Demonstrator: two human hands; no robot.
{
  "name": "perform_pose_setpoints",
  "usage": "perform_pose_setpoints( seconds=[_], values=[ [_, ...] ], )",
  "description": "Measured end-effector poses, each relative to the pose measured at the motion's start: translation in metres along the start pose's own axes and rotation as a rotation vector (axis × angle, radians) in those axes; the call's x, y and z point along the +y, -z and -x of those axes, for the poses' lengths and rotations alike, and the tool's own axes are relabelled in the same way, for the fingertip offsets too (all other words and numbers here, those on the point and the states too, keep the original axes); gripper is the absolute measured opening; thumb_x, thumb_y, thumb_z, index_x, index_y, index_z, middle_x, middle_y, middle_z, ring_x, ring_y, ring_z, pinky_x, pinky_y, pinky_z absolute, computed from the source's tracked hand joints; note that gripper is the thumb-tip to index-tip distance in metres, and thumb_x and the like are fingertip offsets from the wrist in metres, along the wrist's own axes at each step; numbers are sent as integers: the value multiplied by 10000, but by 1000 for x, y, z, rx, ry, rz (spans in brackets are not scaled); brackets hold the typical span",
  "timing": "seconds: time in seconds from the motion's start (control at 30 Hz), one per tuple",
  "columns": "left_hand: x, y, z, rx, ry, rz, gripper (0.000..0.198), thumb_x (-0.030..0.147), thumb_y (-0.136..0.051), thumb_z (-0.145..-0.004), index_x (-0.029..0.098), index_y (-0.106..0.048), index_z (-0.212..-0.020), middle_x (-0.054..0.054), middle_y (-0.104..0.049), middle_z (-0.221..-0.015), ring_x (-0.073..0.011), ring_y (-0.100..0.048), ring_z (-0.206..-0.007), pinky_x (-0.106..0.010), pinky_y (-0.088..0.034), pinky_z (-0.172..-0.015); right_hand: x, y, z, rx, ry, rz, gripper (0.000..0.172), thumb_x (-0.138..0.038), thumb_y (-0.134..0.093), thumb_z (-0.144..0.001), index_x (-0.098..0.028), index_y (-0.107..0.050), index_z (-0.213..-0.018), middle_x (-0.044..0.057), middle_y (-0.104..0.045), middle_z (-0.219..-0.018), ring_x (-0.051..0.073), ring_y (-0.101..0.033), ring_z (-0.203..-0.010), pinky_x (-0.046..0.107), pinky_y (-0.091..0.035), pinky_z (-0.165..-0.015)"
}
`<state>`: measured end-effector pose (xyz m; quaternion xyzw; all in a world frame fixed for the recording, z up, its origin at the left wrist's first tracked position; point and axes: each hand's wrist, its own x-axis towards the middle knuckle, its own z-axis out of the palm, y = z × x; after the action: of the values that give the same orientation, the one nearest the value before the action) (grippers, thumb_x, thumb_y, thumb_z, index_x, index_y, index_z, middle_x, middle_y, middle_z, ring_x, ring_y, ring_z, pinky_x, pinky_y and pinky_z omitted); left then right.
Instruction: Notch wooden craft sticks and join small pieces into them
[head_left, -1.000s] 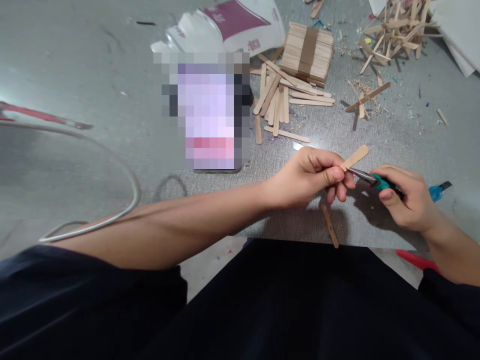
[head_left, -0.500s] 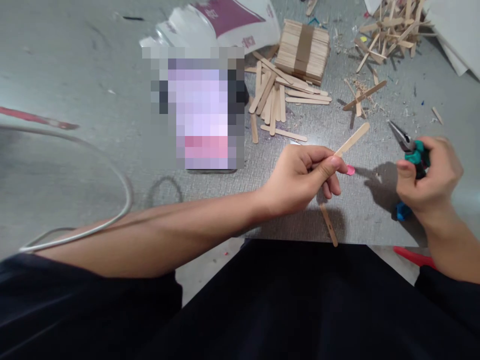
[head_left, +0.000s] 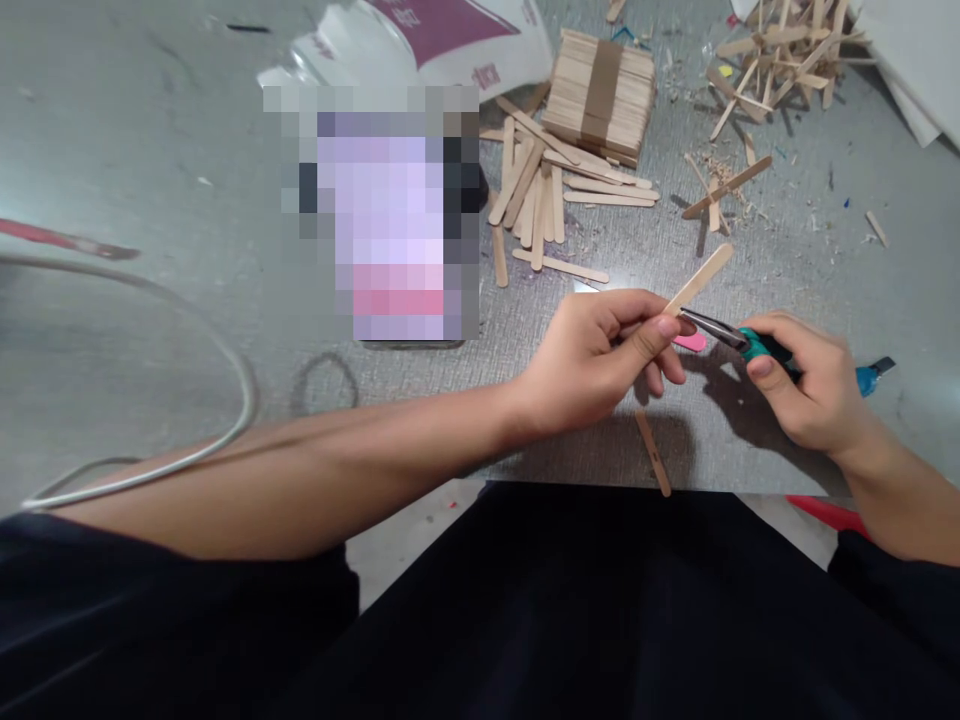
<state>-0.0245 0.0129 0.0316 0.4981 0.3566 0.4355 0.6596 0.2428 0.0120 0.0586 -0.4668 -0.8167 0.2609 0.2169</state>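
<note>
My left hand (head_left: 611, 350) pinches a wooden craft stick (head_left: 701, 277) between thumb and fingers, its rounded end pointing up and to the right. Wrapped round the green and black handles of needle-nose pliers (head_left: 716, 328) is my right hand (head_left: 810, 385). The pliers' tips meet the stick's edge close to my left thumb; whether the jaws grip the wood I cannot tell. Beneath the fingers shows a pink piece (head_left: 690, 342), partly hidden. Another craft stick (head_left: 653, 455), with a small dark slot, lies near the table's front edge.
Loose craft sticks (head_left: 536, 190) lie beside a banded stack (head_left: 598, 95). Broken sticks (head_left: 787, 60) are heaped at the back right. A blue-handled tool (head_left: 874, 376) lies behind my right hand. At left are a white cable (head_left: 244, 375), a brush (head_left: 71, 238) and a pixelated patch.
My right hand has brought the pliers leftward and down to the craft stick in my left hand. The blue-handled tool now shows more fully. My left hand has barely moved.
</note>
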Motion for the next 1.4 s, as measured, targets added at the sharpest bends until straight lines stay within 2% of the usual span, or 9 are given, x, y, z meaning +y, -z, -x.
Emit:
perform_pose_setpoints(
  seconds=[0.27, 0.53, 0.8, 1.07, 1.2, 1.4],
  values=[
    [-2, 0, 0, -21, -18, -19, 387, 490, -731, -1041, 105, -777, -1035, -52, -787, -721, -106, -728, -567, -185, -612, -569, -3, -2, 0, -23, -35, -42, 264, -498, -622, -1062, -263, -705, -1150, 36, -742, -959, 204, -683, -828, 368, -510, -751],
    [-1, -1, 2, -3, -26, -80, 206, 285, -670, -1057, 107, -753, -994, -42, -780, -729, -95, -719, -577, -169, -608, -570, -3, -3, -1, -17, -25, -19, 270, -503, -617, -1061, -256, -700, -1134, 36, -733, -939, 207, -679, -816, 372, -507, -747],
    [-1, -2, 1, 4, -34, -80, 206, 270, -647, -1069, 106, -756, -1007, -42, -782, -734, -95, -727, -581, -171, -610, -577, -1, -2, -1, -17, -32, -17, 261, -498, -624, -1060, -257, -699, -1129, 26, -731, -916, 195, -670, -794, 362, -490, -733],
    [2, 0, 0, -10, -1, -100, 236, 332, -682, -1057, 118, -750, -984, -49, -780, -733, -89, -695, -545, -171, -574, -530, 1, -2, -1, -15, -35, -22, 295, -542, -621, -1050, -272, -702, -1136, 47, -751, -934, 229, -684, -800, 398, -509, -736],
    [3, 0, 0, -18, 8, -109, 224, 319, -670, -1062, 117, -749, -1005, -50, -781, -741, -89, -692, -540, -172, -562, -518, 1, -1, -2, -25, -42, -22, 334, -584, -600, -1051, -275, -703, -1125, 54, -758, -934, 240, -692, -806, 407, -510, -737],
    [5, 0, 1, -21, 10, -127, 201, 289, -656, -1061, 119, -721, -975, -47, -783, -747, -84, -693, -543, -162, -564, -528, 4, -1, -2, -42, -45, -49, 319, -555, -604, -1056, -268, -708, -1147, 53, -754, -964, 234, -696, -831, 399, -505, -750]
  ],
)
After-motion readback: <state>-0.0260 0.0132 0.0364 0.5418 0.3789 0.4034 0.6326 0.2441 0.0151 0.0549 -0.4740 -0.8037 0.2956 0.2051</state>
